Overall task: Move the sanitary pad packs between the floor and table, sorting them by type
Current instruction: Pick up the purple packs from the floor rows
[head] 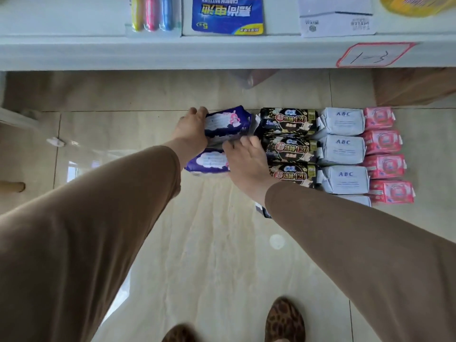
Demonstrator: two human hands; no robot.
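Sanitary pad packs lie in columns on the tiled floor. My left hand [191, 129] grips the left end of a purple pack [228, 123] at the top of the left column. My right hand [248, 161] rests with curled fingers on the near edge of that pack, above a second purple pack [209, 162]. To the right run a column of black packs [288, 149], a column of pale blue ABC packs [343, 150] and a column of pink packs [385, 154]. Part of the purple column is hidden by my hands.
A white table edge [172, 53] spans the top, carrying a toothbrush pack [153, 14], a blue battery card [228, 14], a white box [335, 17] and a red-framed label [372, 54]. My two leopard-print shoes [285, 319] stand on the floor below. A paper scrap [55, 141] lies left.
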